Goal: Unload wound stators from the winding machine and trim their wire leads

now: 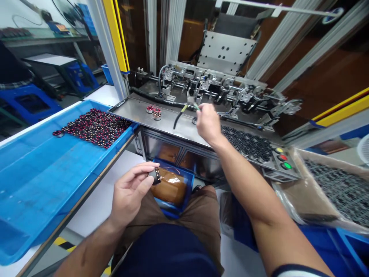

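Note:
My left hand [129,190] is closed in a pinch on a small dark round part with copper windings [156,176], held over my lap. My right hand [208,124] reaches forward over the metal machine table [173,129], its fingers closed round the green handle of a pair of pliers [188,104]. The pliers' other handle hangs down over the table. Three small wound parts [153,111] stand on the table, left of the pliers. Behind them sits the machine's row of fixtures [219,90].
A blue tray [43,169] on my left holds a heap of small red-and-dark wound parts [95,127]. Black parts [248,142] lie on the table's right, beside yellow, red and green buttons [282,157]. A bag-lined box of dark parts [340,188] stands at right. A blue bin [173,188] sits below.

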`<action>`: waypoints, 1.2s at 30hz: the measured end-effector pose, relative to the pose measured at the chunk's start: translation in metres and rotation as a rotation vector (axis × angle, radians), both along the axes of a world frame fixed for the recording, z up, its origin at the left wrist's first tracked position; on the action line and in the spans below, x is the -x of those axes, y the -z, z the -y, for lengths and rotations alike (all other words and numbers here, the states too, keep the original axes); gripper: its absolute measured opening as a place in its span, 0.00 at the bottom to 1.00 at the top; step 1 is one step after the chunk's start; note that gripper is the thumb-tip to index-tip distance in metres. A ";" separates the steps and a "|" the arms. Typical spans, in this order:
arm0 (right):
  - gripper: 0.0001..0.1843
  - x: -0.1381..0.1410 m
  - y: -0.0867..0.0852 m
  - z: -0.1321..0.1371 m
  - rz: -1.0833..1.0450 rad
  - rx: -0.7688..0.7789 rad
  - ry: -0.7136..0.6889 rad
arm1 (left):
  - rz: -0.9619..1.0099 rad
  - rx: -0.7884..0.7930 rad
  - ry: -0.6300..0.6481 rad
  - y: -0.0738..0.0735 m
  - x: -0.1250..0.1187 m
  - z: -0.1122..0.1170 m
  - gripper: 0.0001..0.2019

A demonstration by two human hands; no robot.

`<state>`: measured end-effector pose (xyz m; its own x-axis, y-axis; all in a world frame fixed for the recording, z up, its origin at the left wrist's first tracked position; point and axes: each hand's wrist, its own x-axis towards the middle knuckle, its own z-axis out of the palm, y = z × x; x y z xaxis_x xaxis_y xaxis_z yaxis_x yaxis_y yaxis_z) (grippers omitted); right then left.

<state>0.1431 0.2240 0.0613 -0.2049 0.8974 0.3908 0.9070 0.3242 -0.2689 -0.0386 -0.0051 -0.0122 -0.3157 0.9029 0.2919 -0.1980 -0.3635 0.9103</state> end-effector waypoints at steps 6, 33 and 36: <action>0.10 -0.093 -0.002 0.114 -0.267 -0.099 -0.464 | -0.013 0.012 -0.011 -0.006 -0.006 -0.001 0.08; 0.47 -0.066 0.105 0.235 -0.831 0.444 -0.758 | -0.067 0.100 0.242 -0.013 -0.045 0.000 0.18; 0.47 -0.064 0.102 0.233 -0.824 0.434 -0.770 | -0.084 0.095 0.241 -0.013 -0.044 0.001 0.18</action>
<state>0.2071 -0.0094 -0.0409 -0.5746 0.7389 0.3520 0.0212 0.4434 -0.8961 0.0053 -0.0060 0.0012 -0.0661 0.9735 0.2188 -0.1907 -0.2275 0.9549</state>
